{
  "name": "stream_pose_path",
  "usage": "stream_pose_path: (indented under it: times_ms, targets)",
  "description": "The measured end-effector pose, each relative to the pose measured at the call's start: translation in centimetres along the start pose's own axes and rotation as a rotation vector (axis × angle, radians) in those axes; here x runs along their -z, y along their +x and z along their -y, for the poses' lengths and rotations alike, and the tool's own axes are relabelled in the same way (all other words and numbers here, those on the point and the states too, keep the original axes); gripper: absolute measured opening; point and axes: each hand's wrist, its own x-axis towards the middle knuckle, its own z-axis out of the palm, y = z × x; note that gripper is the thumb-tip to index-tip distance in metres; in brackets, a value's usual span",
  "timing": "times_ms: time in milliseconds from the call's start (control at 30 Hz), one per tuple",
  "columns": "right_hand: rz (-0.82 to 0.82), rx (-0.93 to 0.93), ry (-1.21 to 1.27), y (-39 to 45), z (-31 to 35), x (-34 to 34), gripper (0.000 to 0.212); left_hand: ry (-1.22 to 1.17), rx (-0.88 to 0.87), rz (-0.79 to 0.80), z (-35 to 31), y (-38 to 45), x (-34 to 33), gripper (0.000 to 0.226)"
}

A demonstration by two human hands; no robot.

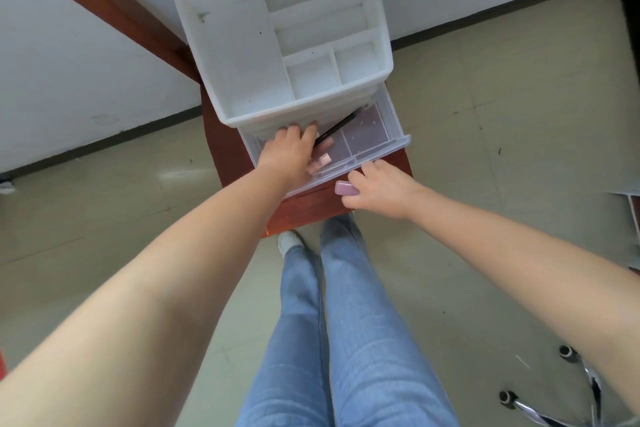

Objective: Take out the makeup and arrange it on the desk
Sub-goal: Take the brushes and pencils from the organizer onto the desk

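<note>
Makeup in the drawer: a long black pencil (337, 130) lies slanted across the left compartment, and a few pinkish tubes with rose-gold caps (320, 163) lie near the drawer's front, partly hidden under the left hand.
Pink case: a small mauve, rounded case (345, 188) sits in the right hand, out in front of the drawer, over the worktop's near edge.
Left hand: the left hand (289, 149) reaches down into the drawer's left compartment, fingers curled among the items beside the black pencil; whether it has a grip on anything I cannot tell from here.
Right hand: the right hand (381, 189) has its fingers and thumb curled around the mauve case, just in front of the drawer's front panel.
Drawer: a clear plastic drawer (374, 139) is pulled out toward the person, split by dividers; the right compartment shows only small specks.
Organizer: a white plastic organizer (242, 62) sits above the drawer, its top tray split into several open compartments.
Worktop: the organizer stands on a narrow reddish-brown wooden worktop (225, 156), close to its near end.
Person: standing right at the worktop's end, bare forearms stretched forward, in blue jeans (346, 340), one light shoe (289, 243) showing.
Surroundings: pale tiled floor (485, 156), white wall with a dark skirting, and the chrome castor base of a chair (568, 388) at the lower right.
</note>
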Motion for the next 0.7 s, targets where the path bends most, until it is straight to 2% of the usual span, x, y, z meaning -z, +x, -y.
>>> stream_pose_path:
  times_ms: [233, 400, 500, 600, 700]
  targets:
    - [-0.048, -0.014, -0.039, 0.2, -0.6, -0.6, 0.043, -0.163, -0.01, 0.057, -0.2, 1.5, 0.8, 0.043]
    - [-0.079, -0.03, -0.071, 0.3, -0.8, -0.7, 0.045, -0.128, 0.023, 0.22, -0.4, 2.1, 1.2, 0.017]
    - [-0.101, -0.025, -0.097, 0.3, -0.8, -1.1, 0.043, -0.29, 0.075, 0.287, -0.1, 2.1, 1.1, 0.013]
    - [-0.128, -0.032, -0.104, 0.3, -0.7, -1.4, 0.043, -0.377, 0.089, 0.268, 0.2, 1.8, 0.8, 0.019]
    - [-0.123, -0.04, -0.106, 0.2, -0.6, -1.5, 0.048, -0.331, 0.081, 0.139, 0.2, 0.8, 0.7, 0.02]
